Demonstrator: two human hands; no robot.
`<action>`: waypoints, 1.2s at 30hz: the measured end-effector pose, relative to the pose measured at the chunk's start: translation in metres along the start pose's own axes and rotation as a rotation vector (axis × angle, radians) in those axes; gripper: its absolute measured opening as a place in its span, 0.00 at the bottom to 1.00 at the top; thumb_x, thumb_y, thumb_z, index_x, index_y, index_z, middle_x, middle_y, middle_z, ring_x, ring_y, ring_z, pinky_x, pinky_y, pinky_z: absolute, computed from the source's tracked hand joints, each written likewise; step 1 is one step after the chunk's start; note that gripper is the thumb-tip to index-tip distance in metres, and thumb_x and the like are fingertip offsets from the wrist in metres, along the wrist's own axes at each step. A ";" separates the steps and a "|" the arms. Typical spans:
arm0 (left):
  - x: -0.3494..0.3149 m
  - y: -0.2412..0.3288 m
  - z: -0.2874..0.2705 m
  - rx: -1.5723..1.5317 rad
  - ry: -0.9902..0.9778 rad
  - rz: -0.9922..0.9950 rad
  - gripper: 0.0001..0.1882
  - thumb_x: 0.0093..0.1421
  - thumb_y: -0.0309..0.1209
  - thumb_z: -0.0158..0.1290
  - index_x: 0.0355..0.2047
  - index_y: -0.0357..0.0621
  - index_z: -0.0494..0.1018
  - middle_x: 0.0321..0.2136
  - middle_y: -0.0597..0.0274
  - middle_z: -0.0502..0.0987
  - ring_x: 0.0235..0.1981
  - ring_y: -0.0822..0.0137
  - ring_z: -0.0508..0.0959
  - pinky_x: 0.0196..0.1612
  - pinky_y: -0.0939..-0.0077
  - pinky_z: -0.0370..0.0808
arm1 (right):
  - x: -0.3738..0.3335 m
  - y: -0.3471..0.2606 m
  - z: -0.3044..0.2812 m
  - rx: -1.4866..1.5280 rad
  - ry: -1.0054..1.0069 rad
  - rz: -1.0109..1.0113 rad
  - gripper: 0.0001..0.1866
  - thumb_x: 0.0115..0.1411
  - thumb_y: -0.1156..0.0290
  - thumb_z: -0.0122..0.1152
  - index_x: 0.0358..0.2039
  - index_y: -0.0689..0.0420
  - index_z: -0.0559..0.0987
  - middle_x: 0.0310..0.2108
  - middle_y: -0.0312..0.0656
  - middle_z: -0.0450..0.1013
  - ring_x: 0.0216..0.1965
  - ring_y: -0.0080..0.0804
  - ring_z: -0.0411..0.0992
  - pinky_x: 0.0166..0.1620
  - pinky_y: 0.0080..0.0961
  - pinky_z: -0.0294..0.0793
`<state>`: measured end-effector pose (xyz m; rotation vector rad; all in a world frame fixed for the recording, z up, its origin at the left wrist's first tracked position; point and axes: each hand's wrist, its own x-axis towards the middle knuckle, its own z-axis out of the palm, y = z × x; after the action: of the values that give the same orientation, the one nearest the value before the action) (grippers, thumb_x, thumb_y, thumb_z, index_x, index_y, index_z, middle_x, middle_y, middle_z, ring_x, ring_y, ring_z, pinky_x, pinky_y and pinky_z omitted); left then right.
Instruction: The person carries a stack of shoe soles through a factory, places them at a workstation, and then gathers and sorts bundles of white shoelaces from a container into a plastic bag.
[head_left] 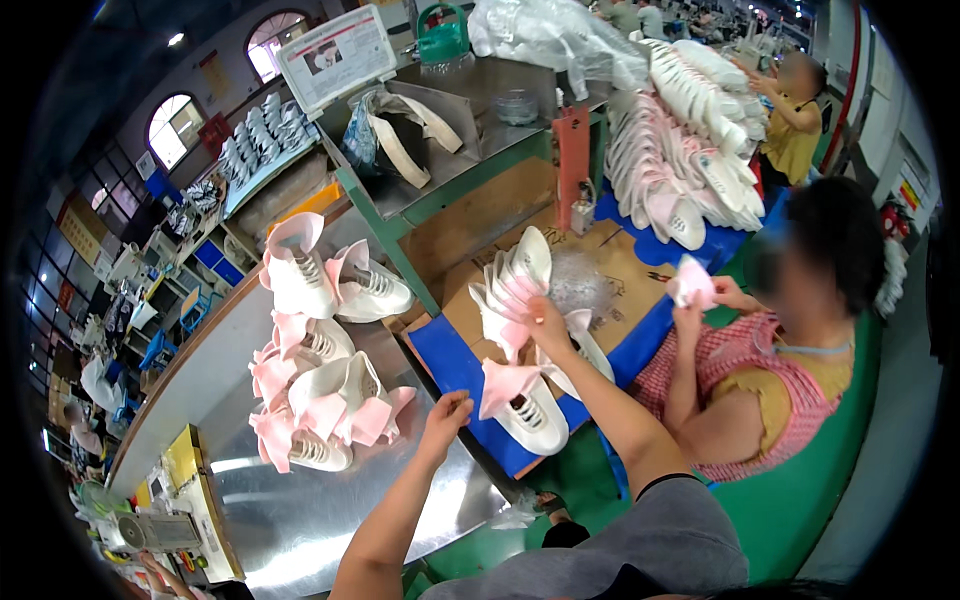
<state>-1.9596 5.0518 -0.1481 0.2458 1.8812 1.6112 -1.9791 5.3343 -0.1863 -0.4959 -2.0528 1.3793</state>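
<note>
My right hand [547,328] reaches over the blue-covered bench and has its fingers closed at the pink-lined edge of a row of nested white shoe uppers [516,272]. Just in front of that row lies a white laced shoe upper [528,418] with a pink lining flap; another white upper [582,350] is partly hidden behind my right forearm. My left hand [447,414] hovers at the border between the metal table and the blue bench, fingers curled in with nothing visible in them. Left of it, several white uppers with pink linings [335,395] are heaped on the metal table [390,500].
On the right a co-worker in a pink checked apron [740,385] holds a small pink-and-white piece [692,283]. Beyond, large piles of white uppers [655,165] stand on blue covering. A green-framed metal shelf [400,195] rises behind the bench, holding a cloth bag with straps [385,140].
</note>
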 end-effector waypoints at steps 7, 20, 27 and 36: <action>0.154 -0.002 0.014 -0.142 -0.003 -0.158 0.40 0.56 0.45 0.55 0.61 0.40 0.50 0.48 0.59 0.69 0.48 0.68 0.68 0.49 0.72 0.65 | 0.106 0.063 0.042 -0.379 -0.001 0.287 0.45 0.48 0.52 0.65 0.58 0.68 0.57 0.51 0.60 0.65 0.53 0.54 0.64 0.55 0.37 0.63; 0.206 0.029 0.050 -0.259 0.105 0.136 0.28 0.60 0.41 0.51 0.56 0.38 0.61 0.45 0.61 0.72 0.46 0.69 0.70 0.47 0.76 0.67 | 0.119 0.036 0.058 -0.367 -0.168 0.206 0.43 0.52 0.40 0.54 0.54 0.68 0.63 0.32 0.59 0.74 0.36 0.54 0.74 0.41 0.36 0.72; 0.084 0.115 -0.003 -0.027 -0.114 0.496 0.41 0.55 0.33 0.50 0.65 0.45 0.42 0.61 0.58 0.51 0.59 0.63 0.56 0.60 0.73 0.52 | 0.093 -0.091 0.032 0.319 -0.090 0.267 0.32 0.55 0.46 0.56 0.42 0.67 0.68 0.30 0.52 0.73 0.31 0.38 0.73 0.37 0.33 0.70; -0.178 0.080 -0.050 0.756 0.659 0.853 0.55 0.41 0.63 0.58 0.60 0.36 0.53 0.58 0.39 0.51 0.57 0.44 0.56 0.57 0.53 0.55 | -0.109 -0.211 0.083 1.000 -0.513 0.431 0.17 0.61 0.56 0.52 0.43 0.53 0.67 0.31 0.32 0.65 0.31 0.19 0.60 0.32 0.17 0.59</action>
<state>-1.8710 4.9353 -0.0102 1.0565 3.1524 1.4552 -1.9478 5.1287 -0.0443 -0.1291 -1.3105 2.7493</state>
